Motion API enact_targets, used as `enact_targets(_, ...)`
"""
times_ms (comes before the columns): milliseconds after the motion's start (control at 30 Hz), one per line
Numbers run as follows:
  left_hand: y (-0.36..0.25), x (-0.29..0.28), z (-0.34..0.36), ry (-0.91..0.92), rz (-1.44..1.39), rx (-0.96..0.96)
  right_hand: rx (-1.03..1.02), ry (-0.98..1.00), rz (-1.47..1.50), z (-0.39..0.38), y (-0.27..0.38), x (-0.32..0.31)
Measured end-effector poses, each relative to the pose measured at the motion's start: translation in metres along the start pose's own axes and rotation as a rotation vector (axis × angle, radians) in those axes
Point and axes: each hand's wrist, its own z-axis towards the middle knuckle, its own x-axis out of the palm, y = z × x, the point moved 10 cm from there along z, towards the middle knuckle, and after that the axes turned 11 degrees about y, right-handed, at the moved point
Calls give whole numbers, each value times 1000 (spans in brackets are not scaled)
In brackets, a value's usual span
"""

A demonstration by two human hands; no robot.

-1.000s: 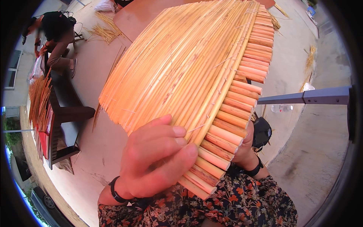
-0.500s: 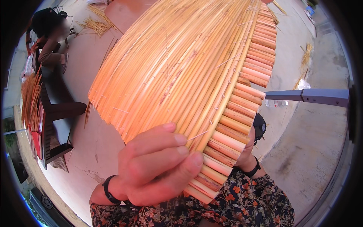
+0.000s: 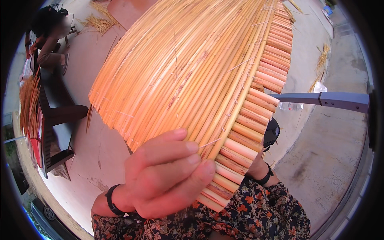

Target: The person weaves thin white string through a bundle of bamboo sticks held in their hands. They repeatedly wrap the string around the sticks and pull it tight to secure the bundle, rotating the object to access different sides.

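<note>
A: What's the L hand (image 3: 168,172) doing?

B: Fingers bent, tips & thumb close tog., resting on the upper face of the stalk mat (image 3: 188,72), nr its lower corner. Can't tell if they're pinching anything.

A: & the R hand (image 3: 260,162)?

B: Mostly hidden behind the mat's R edge, just a bit showing. Can't tell if it's gripping. There's a black wristband (image 3: 113,201) on the L wrist, another on the R.

A: Where's the mat exactly?

B: Right in front of the person, above the floral clothing (image 3: 248,212), spreading up & away. Thick stalk ends (image 3: 248,132) stick out along the R edge, w/ a gap partway up. A long rod (image 3: 230,124) runs just inside them, pale stitches across it; one stitch (image 3: 210,143) is right by the fingertips.

A: Round abt?

B: To the R, a grey metal bar (image 3: 340,100), w/ a clear bottle (image 3: 291,106) nr it, then a white bag (image 3: 319,87) & loose straw (image 3: 322,60). To the L, a dark bench (image 3: 66,114) w/ a bundle of reddish sticks (image 3: 30,104) beside it; a co-worker (image 3: 48,24) is at the far end.

A: Farther out?

B: More straw up top, nr a red-brown board (image 3: 130,12). Dark car (image 3: 44,216), bottom L.
</note>
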Motion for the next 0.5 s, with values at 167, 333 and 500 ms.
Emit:
enact_targets(167, 2, 1, 0, 32, 15, 34, -85, 64, -82, 3, -2, -1)
enact_targets(333, 4, 0, -2, 124, 23, 16, -16, 73, -10, 4, -11, -2)
enact_targets(500, 4, 3, -4, 239, 79, -53, 105, 50, 200, -10, -36, 9)
